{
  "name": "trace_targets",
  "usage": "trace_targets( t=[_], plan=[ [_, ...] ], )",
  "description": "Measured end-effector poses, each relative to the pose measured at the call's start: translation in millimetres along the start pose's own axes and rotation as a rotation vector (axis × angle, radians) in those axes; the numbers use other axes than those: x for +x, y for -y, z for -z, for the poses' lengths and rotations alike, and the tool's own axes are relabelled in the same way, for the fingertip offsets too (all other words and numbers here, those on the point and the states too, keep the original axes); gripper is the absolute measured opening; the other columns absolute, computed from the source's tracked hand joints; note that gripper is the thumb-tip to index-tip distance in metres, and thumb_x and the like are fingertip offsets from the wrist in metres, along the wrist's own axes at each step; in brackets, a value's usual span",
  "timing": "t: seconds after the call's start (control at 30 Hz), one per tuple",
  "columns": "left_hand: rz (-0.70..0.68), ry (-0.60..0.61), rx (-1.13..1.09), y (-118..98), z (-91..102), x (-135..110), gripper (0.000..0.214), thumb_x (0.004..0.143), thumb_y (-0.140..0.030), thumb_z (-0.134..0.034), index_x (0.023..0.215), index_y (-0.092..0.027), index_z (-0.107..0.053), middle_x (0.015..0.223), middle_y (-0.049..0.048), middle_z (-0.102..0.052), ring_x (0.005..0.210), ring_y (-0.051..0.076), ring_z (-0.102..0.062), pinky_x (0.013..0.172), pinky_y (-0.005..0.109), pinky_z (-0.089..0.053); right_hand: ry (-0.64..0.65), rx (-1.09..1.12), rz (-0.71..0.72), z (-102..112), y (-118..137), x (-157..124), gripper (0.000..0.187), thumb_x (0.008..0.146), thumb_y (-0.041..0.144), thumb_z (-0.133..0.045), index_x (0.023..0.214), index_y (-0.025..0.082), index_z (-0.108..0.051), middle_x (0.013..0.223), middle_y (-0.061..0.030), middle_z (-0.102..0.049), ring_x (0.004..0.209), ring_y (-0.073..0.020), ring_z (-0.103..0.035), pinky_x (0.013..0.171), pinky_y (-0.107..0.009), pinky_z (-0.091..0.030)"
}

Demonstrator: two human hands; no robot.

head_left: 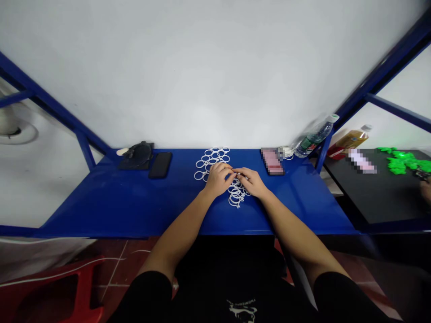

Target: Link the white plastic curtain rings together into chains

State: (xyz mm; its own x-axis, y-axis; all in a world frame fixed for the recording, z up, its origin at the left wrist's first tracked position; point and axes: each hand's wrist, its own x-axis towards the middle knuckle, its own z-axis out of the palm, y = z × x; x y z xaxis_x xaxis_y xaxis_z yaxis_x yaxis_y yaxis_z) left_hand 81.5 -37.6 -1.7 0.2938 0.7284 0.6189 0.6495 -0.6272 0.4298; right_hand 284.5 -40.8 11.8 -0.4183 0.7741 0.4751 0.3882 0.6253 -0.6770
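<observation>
White plastic rings lie on the blue tabletop [134,211] between and around my hands. Behind my left hand, a group of connected rings [214,155] spreads toward the wall. A looser, overlapping cluster of rings [235,198] lies closer to me, partly beneath my right hand. My left hand [218,178] is closed in a pinch, its fingertips meeting those of my right hand [252,183], which is closed too. A bit of white ring [237,174] shows between the fingertips; the fingers cover the rest of it.
To the left lie a black phone [160,164] and a dark plastic bag [137,156]. At right are a pink-screened phone [272,161], a white cable [287,152] and a clear bottle [316,137]. Beyond the blue frame, another person's hand [425,189] is near green pieces [404,161].
</observation>
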Motion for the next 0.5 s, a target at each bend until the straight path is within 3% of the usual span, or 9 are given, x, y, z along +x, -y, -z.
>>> trace_targets(
  t=[0.27,0.5],
  plan=[
    [0.017,0.051,-0.039,-3,0.2,1,0.016,0.104,-0.036,-0.062,0.097,-0.025,-0.072,0.111,0.0057,-0.075,0.112,0.024,-0.063,0.102,0.045,-0.046,-0.077,0.059,-0.076,-2,-7,0,0.035,0.09,0.02,-0.054,0.112,0.023,-0.081,0.099,-0.0051,-0.08,0.087,-0.0215,-0.074,0.081,-0.036,-0.057],
    [-0.029,0.079,-0.048,-5,-0.9,3,0.015,0.099,-0.039,-0.07,0.094,-0.025,-0.074,0.111,0.0052,-0.075,0.112,0.024,-0.063,0.1,0.044,-0.047,-0.111,0.05,-0.11,-2,-12,0,0.039,0.084,0.013,-0.05,0.102,0.024,-0.083,0.091,-0.0034,-0.08,0.08,-0.0204,-0.073,0.078,-0.035,-0.058]
  ],
)
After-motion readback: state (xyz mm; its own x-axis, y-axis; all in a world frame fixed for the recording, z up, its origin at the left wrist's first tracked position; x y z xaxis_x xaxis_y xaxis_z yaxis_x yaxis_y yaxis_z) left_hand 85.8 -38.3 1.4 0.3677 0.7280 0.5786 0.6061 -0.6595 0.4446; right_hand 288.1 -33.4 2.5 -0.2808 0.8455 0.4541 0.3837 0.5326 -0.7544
